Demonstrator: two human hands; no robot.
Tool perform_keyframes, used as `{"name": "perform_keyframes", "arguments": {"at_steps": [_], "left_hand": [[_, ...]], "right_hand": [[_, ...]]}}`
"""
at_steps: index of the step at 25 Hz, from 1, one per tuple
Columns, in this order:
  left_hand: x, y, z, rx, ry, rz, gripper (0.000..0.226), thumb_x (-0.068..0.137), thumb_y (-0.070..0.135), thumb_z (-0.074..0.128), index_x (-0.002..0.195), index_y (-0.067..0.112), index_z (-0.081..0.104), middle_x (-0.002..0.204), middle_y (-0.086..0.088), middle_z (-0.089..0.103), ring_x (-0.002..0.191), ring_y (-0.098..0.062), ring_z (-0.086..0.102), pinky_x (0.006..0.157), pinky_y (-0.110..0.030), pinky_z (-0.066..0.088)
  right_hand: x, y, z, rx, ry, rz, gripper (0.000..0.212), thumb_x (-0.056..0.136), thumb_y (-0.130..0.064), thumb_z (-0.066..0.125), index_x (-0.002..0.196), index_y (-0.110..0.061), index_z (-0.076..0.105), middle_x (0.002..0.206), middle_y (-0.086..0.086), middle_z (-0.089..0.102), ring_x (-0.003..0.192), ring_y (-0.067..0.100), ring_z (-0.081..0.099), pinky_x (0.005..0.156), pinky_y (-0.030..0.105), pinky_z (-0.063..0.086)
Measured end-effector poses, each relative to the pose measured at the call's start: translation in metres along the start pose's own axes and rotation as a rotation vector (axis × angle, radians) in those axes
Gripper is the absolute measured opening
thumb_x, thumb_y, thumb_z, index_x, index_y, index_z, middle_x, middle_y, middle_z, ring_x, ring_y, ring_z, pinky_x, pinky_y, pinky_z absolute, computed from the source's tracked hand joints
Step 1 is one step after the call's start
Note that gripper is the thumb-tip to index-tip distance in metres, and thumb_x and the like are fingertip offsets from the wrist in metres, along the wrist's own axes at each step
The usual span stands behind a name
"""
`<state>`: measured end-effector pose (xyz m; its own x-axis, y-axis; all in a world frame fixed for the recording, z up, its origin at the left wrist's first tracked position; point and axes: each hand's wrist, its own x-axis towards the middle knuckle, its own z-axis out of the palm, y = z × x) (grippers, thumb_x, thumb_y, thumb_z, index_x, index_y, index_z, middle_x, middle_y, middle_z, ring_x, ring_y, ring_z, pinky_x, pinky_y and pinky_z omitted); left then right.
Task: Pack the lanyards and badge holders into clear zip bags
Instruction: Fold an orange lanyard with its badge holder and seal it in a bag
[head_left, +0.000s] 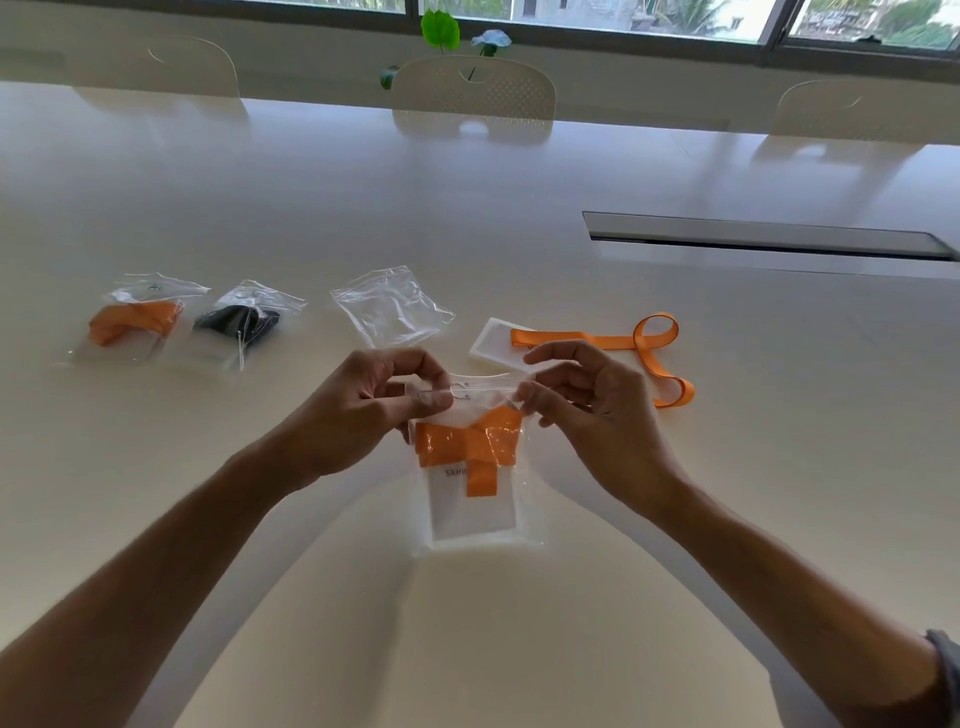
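Clear plastic zip bag (475, 478), held above the cream counter (519, 623), contains a folded orange lanyard (467, 447) over a white badge holder (472, 514). Left hand (363, 415) and right hand (587, 415) each pinch the bag's top seal between curled fingers (434, 399) — one at either corner. Two packed bags lie at far left: one orange (137, 322), one black (239, 325). An empty bag (389, 309) rests centrally; beyond the right hand, a loose orange lanyard (623, 345) overlaps another holder (493, 340).
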<state>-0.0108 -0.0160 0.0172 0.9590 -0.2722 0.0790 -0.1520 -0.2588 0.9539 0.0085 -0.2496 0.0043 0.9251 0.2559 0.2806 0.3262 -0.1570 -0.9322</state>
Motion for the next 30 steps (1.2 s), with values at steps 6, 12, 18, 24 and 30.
{"name": "perform_keyframes", "arguments": {"at_steps": [6,12,18,24,30], "left_hand": [[-0.0013,0.0042,0.0023,-0.047,0.079,0.074,0.008,0.084,0.018,0.070,0.077,0.022,0.069,0.073,0.005,0.067,0.065,-0.008,0.064,0.057,-0.018,0.048],[-0.0013,0.0063,0.0017,-0.061,0.121,0.130,0.007,0.088,0.006,0.064,0.082,0.008,0.067,0.080,-0.009,0.067,0.066,-0.014,0.065,0.055,-0.024,0.052],[-0.0020,0.0045,0.0005,0.045,0.174,0.168,0.008,0.088,0.012,0.064,0.082,0.015,0.067,0.081,-0.010,0.067,0.068,-0.015,0.065,0.059,-0.026,0.053],[-0.0017,0.0047,0.0013,0.108,0.171,0.189,0.011,0.090,0.007,0.063,0.084,0.014,0.067,0.079,-0.002,0.067,0.068,-0.015,0.066,0.059,-0.025,0.053],[-0.0026,0.0054,0.0020,0.095,0.161,0.194,0.009,0.090,0.009,0.064,0.084,0.015,0.066,0.078,-0.002,0.067,0.065,-0.017,0.066,0.060,-0.028,0.054]], "right_hand": [[0.0028,-0.0041,-0.0059,-0.001,-0.048,0.013,0.007,0.088,-0.017,0.067,0.083,-0.017,0.073,0.078,0.005,0.074,0.073,0.021,0.070,0.066,0.032,0.056],[0.0020,-0.0066,-0.0073,0.031,-0.007,0.004,0.011,0.091,-0.014,0.063,0.083,-0.010,0.070,0.076,0.008,0.071,0.070,0.016,0.067,0.064,0.031,0.054],[0.0033,-0.0069,-0.0098,0.056,-0.016,0.093,0.013,0.090,-0.017,0.064,0.082,-0.011,0.074,0.077,0.005,0.074,0.071,0.016,0.071,0.064,0.025,0.057],[0.0032,-0.0080,-0.0099,0.060,-0.012,0.102,0.012,0.089,-0.018,0.065,0.081,-0.016,0.074,0.077,0.002,0.075,0.071,0.016,0.072,0.063,0.023,0.057],[0.0020,-0.0098,-0.0087,0.033,0.012,0.077,0.012,0.088,-0.013,0.066,0.079,-0.014,0.073,0.074,0.003,0.074,0.069,0.013,0.070,0.061,0.023,0.055]]}}
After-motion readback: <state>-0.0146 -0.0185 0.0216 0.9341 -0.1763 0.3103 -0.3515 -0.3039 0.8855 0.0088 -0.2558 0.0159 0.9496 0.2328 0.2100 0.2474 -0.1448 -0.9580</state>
